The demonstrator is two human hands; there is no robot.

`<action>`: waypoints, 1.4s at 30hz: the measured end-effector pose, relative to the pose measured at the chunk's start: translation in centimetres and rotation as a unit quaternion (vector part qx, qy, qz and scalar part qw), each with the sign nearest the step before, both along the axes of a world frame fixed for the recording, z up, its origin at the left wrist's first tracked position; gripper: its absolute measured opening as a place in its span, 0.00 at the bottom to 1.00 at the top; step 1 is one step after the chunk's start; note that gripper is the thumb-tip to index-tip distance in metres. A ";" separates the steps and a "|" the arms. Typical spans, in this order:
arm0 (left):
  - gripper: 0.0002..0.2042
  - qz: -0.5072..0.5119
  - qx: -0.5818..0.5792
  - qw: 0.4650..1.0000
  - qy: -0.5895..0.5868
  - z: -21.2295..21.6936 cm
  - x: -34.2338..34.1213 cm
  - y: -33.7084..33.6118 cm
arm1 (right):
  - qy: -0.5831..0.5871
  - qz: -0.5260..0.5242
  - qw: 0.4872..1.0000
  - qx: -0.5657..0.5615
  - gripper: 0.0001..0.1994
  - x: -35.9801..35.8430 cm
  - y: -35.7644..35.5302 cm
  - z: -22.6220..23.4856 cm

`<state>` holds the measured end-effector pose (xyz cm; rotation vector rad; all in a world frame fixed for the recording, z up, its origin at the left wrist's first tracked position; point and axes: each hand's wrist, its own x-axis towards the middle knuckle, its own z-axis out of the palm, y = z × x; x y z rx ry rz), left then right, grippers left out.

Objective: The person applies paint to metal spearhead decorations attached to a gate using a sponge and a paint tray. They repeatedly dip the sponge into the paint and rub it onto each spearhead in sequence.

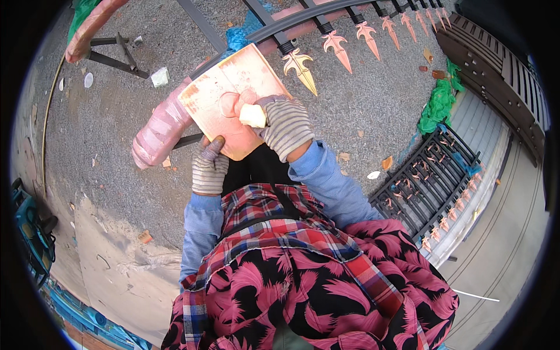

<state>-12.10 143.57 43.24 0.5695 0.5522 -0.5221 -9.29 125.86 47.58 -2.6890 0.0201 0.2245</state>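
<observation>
My left hand (210,167), in a striped grey glove, grips the lower left edge of a flat square board (217,87) smeared with pinkish-orange paint. In my right hand (287,126), gloved alike, is a small pale yellow sponge (252,116) held over the board. It is beside a wet pink patch of paint (231,104); whether they touch I cannot tell. Just beyond the board runs a black metal fence panel (303,16) with a row of spear-shaped tips. The nearest spear tip (300,70) looks golden yellow with dark edges; the farther spear tips (337,49) are pinkish copper.
A pink plastic-wrapped roll (160,129) lies under the panel at left. To the right are another black fence panel (429,181) with copper-coloured ornaments, green netting (440,105) and a dark slatted metal piece (496,76). Litter dots the grey gravel ground (128,111).
</observation>
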 end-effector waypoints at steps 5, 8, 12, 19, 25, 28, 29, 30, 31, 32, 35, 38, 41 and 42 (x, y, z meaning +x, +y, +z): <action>0.26 0.050 0.036 0.998 -0.007 3.2 1.5 0.0 | 0.026 -0.231 0.933 0.276 0.15 -1.0 -8.3 -3.0; 0.25 0.083 0.030 0.996 -0.007 2.0 1.6 1.0 | 0.044 -0.287 0.947 0.136 0.16 0.4 -11.6 -5.3; 0.25 0.075 0.068 0.995 -0.025 1.5 1.4 1.5 | 0.050 -0.217 0.967 -0.126 0.17 4.0 -11.2 -6.6; 0.26 0.081 0.043 0.996 -0.013 1.6 1.2 1.9 | 0.173 -0.272 0.939 -0.122 0.16 -3.9 -14.2 -8.3; 0.26 0.067 0.043 0.997 -0.016 1.6 1.7 1.6 | 0.039 -0.230 0.968 -0.089 0.19 3.7 -11.3 -5.2; 0.27 0.070 0.078 0.994 -0.019 1.9 1.3 1.8 | 0.118 -0.179 0.967 -0.139 0.19 3.3 -11.7 -9.7; 0.27 0.066 0.078 0.995 -0.023 1.6 1.5 1.6 | 0.144 -0.188 0.960 -0.151 0.19 1.8 -12.5 -9.9; 0.27 0.075 0.083 0.993 -0.025 1.5 1.4 1.6 | 0.169 -0.184 0.955 -0.160 0.19 -0.1 -13.0 -9.5; 0.28 0.074 0.075 0.994 -0.027 1.4 1.6 1.5 | 0.195 -0.179 0.950 -0.169 0.19 -1.1 -13.4 -9.1; 0.28 0.085 0.076 0.993 -0.027 2.1 1.3 1.8 | 0.191 -0.195 0.952 -0.137 0.19 -0.8 -13.0 -8.9; 0.29 0.076 0.074 0.994 -0.040 1.8 1.2 1.9 | 0.155 -0.266 0.948 -0.078 0.18 0.4 -12.3 -6.7; 0.29 0.072 0.066 0.995 -0.030 1.9 1.5 1.6 | 0.063 -0.269 0.959 -0.067 0.18 4.1 -10.0 -7.1; 0.29 0.073 0.075 0.994 -0.022 1.9 1.4 2.0 | 0.137 -0.212 0.961 -0.112 0.14 5.0 -8.3 -9.2; 0.29 0.074 0.090 0.993 -0.020 1.8 0.9 2.4 | 0.128 -0.165 0.970 -0.123 0.13 3.3 -7.6 -9.1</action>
